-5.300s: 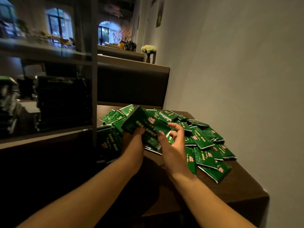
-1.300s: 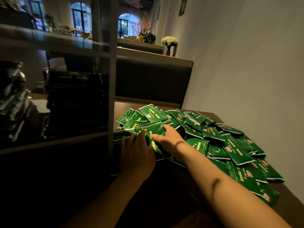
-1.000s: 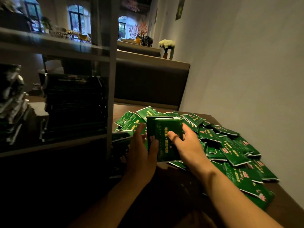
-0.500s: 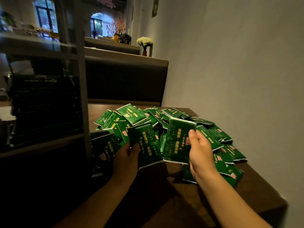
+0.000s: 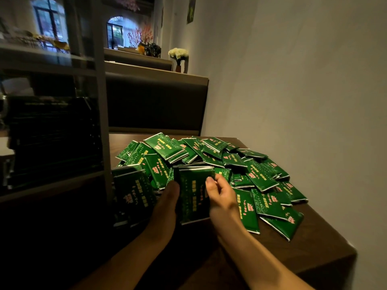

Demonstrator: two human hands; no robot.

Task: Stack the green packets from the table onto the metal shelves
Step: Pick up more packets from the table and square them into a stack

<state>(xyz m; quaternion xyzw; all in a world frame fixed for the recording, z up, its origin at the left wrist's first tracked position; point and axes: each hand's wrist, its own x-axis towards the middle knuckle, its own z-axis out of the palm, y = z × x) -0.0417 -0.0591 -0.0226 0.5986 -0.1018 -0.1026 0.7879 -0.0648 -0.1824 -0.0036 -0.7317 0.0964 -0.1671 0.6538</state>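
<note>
A loose pile of green packets (image 5: 234,164) with pink and gold print covers the brown table (image 5: 314,245). Both my hands hold a small upright bundle of green packets (image 5: 191,197) over the table's near left part. My left hand (image 5: 165,206) grips its left edge, thumb on the front. My right hand (image 5: 222,195) pinches its right upper corner. The metal shelves (image 5: 100,114) stand at the left, with dark stacks of packets (image 5: 54,135) on the middle shelf.
A grey wall (image 5: 303,101) runs along the table's right side. A dark bench back (image 5: 155,101) with a ledge rises behind the table, and a vase of white flowers (image 5: 179,57) stands on it. More packets lean beside the shelf post (image 5: 129,193).
Half a second ago each hand held its own packets apart. Now my hands have come together and the packets form one bundle held between them.
</note>
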